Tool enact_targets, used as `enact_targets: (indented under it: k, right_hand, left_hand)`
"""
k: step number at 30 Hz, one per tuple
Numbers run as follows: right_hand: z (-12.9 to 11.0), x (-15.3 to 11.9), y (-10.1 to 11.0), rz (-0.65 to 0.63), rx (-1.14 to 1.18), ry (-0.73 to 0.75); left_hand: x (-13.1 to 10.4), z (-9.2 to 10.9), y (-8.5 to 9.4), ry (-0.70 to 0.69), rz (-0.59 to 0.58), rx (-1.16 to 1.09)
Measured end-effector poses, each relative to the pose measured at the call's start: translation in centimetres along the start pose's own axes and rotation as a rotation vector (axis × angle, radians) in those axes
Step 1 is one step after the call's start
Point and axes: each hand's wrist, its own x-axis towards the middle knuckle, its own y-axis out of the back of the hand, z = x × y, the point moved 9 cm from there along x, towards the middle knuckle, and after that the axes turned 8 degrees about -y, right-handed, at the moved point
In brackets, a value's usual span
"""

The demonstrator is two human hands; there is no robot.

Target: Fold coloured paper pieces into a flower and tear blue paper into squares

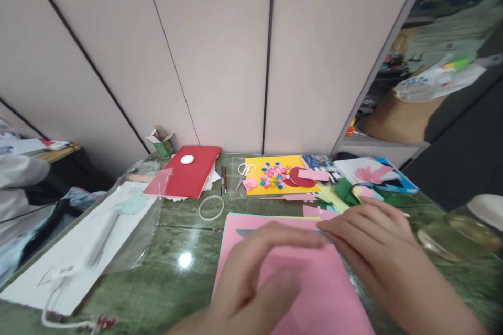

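Observation:
A stack of pink paper sheets (314, 282) lies on the green table before me, with blue and yellow edges showing at its top. Across its upper part runs a thin blue-grey paper strip (244, 232), partly hidden behind my left hand. My left hand (259, 261) is over the stack, blurred, its index finger stretched to the right and its thumb apart, holding nothing. At the strip's right end, my right hand (373, 241) has its fingers pressed together on the paper; its thumb is hidden.
Behind the stack lie white-handled scissors (245, 170), a yellow sheet (257, 163) bearing small pink and blue pieces, and green paper scraps (343, 191). A red folder (192, 172) and a plastic sleeve (137, 241) are on the left. A jar (459, 235) stands at right.

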Motion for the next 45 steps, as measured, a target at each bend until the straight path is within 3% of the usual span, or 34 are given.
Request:
enact_targets:
  k: [4, 9, 14, 18, 23, 28, 32, 35, 37, 40, 45]
  right_hand:
    - [0.1, 0.8, -0.3, 0.0, -0.004, -0.062]
    - [0.9, 1.3, -2.2, -0.061, -0.004, -0.088]
    - [0.8, 1.5, -4.3, -0.111, -0.028, -0.076]
    - [0.9, 1.7, -3.7, -0.092, -0.026, -0.058]
    - [2.2, 1.7, -1.8, -0.071, -0.027, -0.061]
    - [5.6, 1.1, -0.5, -0.023, -0.059, -0.089]
    - [8.2, 0.6, 0.2, 0.013, -0.051, -0.181]
    - [7.7, 0.9, -0.3, -0.027, 0.017, -0.187]
    - [6.6, 1.3, -0.9, -0.065, 0.052, -0.172]
    - [5.4, 1.7, -1.9, -0.116, 0.092, -0.159]
    - [5.2, 1.8, -2.5, -0.102, 0.087, -0.163]
  left_hand:
    - [3.3, -1.4, -2.6, -0.022, 0.011, 0.048]
    - [3.6, -4.0, -5.4, 0.071, -0.032, 0.012]
    - [3.7, -4.0, -5.6, 0.057, -0.01, 0.103]
    - [3.8, -3.8, -5.6, 0.018, -0.035, 0.156]
    - [3.9, -4.9, -4.5, 0.054, -0.094, 0.13]
    - [3.9, -7.5, -1.9, 0.124, -0.085, 0.19]
    - [3.7, -10.0, 1.5, 0.246, 0.052, 0.362]
    - [3.6, -10.1, 2.4, 0.277, 0.145, 0.287]
    - [3.8, -9.3, 1.5, 0.248, 0.136, 0.138]
    - [4.0, -8.0, -1.0, 0.211, 0.032, -0.04]
    - [4.1, -7.6, -3.3, 0.219, -0.073, -0.121]
